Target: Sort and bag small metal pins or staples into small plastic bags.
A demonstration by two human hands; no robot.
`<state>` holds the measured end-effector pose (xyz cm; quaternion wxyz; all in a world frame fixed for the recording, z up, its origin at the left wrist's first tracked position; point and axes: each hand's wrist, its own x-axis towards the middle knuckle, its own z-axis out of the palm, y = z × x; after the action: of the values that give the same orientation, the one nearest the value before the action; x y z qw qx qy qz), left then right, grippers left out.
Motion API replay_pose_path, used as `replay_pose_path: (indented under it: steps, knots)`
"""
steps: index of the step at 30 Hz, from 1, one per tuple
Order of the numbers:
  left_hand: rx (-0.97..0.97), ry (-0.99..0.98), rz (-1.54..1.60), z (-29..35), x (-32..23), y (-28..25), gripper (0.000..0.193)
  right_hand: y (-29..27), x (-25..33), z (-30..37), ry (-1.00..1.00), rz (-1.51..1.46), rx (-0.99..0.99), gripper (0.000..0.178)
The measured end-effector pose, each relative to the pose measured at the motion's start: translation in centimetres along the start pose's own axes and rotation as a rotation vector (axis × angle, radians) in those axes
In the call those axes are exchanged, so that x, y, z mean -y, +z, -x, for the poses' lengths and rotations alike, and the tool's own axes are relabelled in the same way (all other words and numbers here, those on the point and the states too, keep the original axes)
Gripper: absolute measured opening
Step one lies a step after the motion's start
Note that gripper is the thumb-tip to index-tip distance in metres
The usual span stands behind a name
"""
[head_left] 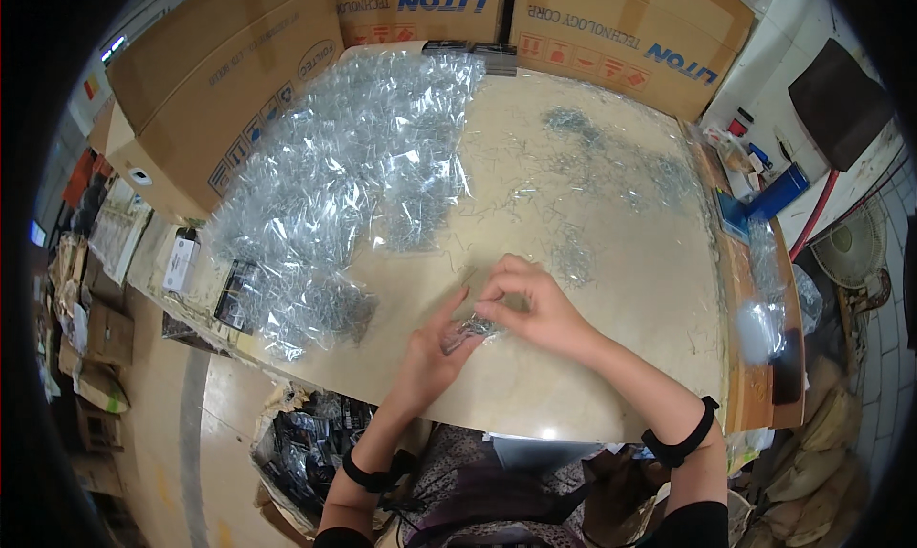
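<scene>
Near the front middle of the table, my left hand (428,362) grips a small clear plastic bag (464,336) with thin shiny metal pieces in it. My right hand (540,311) is closed in a pinch at the bag's upper edge, its fingertips touching it. What lies between those fingertips is too small to see fully. A big heap of filled clear bags (325,156) covers the table's left side. Beyond my right hand, loose thin wire-like metal pieces (573,257) lie in a small pile, with further ones (570,123) scattered towards the back.
Cardboard boxes (630,32) wall off the table's back and left. A wooden ledge (750,319) edges the right side, with a blue cylinder (778,193) on it. Farther right stands a fan (853,252). On the floor at front left sits a sack of dark packets (310,443).
</scene>
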<state>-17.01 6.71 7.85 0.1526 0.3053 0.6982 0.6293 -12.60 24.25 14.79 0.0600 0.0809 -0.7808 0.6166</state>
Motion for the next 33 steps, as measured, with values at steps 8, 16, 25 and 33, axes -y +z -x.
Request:
replay_pose_path:
  steps: [8,16,25,33]
  knots:
    - [0.010,0.014,-0.026,-0.1,-0.4,0.3,0.046,0.3,-0.4,0.6,-0.069,0.299,-0.081,0.014]
    - [-0.051,-0.052,0.003,0.2,-0.9,0.3,0.034,-0.5,-0.9,1.2,-0.149,0.413,-0.197,0.012]
    - [-0.075,0.068,-0.146,0.2,-0.9,0.1,0.041,0.8,-0.7,1.3,-0.272,0.515,-0.273,0.008]
    - [-0.062,-0.018,-0.098,-0.1,0.2,0.5,0.039,1.3,-0.3,0.9,-0.369,0.584,-0.355,0.006]
